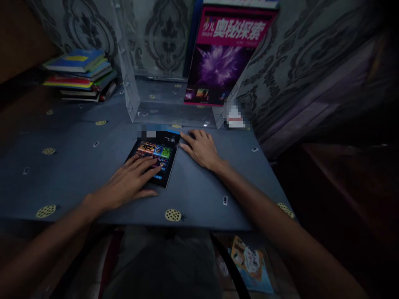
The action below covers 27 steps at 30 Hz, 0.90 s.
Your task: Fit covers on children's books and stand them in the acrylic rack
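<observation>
A dark book [170,151] with rows of small coloured pictures lies flat on the table, tilted slightly. Across its lower left part rests my left hand [131,180], palm down, fingers stretched out and apart. My right hand [201,147] lies just right of the book's upper right corner; its fingertips are at or very near that corner, and I cannot tell if they touch it. Its fingers are extended and hold nothing. Behind the book stands a clear plastic rack [170,112], with a purple and pink book [218,62] upright at its right end.
A stack of books [81,74] sits at the back left of the blue patterned table [77,166]. A blurred-out white object [235,118] is beside the rack's right foot. Patterned wall covering [168,33] rises behind. Below the front edge lies a colourful book [252,263].
</observation>
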Each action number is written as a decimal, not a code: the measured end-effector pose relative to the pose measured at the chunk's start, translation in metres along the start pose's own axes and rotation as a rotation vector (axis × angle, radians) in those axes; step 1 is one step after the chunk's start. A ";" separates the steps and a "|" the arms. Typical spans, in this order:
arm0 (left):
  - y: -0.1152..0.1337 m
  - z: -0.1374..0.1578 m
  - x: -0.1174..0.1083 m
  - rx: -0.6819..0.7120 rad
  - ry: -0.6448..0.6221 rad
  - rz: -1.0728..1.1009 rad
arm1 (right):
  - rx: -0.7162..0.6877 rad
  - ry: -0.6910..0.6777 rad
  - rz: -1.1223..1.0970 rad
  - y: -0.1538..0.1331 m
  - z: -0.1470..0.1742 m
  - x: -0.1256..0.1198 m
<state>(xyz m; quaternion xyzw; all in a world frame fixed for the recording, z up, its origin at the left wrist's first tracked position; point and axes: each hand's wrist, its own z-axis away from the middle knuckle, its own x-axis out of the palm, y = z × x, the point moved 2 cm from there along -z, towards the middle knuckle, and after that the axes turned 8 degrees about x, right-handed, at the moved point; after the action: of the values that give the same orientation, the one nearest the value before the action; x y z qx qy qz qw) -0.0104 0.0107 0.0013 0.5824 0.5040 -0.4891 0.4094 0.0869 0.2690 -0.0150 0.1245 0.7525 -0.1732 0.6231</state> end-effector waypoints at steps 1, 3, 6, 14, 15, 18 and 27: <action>0.003 -0.001 -0.002 0.014 -0.010 -0.030 | -0.002 0.005 -0.009 0.001 0.000 0.001; 0.008 -0.005 -0.006 0.059 -0.050 -0.084 | -0.002 0.000 -0.017 0.001 0.000 0.002; 0.012 -0.011 -0.012 0.152 -0.167 -0.122 | 0.005 -0.018 -0.020 0.001 0.000 0.001; 0.006 -0.007 -0.021 0.206 -0.269 -0.124 | -0.012 -0.008 -0.026 0.001 0.000 -0.002; 0.005 -0.007 -0.023 0.198 -0.260 -0.109 | -0.013 -0.004 -0.027 0.001 0.000 -0.002; 0.001 -0.008 -0.028 0.147 -0.207 -0.003 | -0.023 0.007 -0.029 0.003 -0.001 -0.001; 0.002 -0.015 -0.027 0.057 -0.056 0.086 | -0.002 0.037 -0.086 -0.002 0.010 -0.001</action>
<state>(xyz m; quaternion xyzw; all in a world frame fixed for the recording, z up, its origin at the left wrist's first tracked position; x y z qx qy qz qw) -0.0067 0.0196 0.0303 0.6010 0.4526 -0.5015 0.4271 0.0951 0.2633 -0.0150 0.0944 0.7689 -0.1966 0.6011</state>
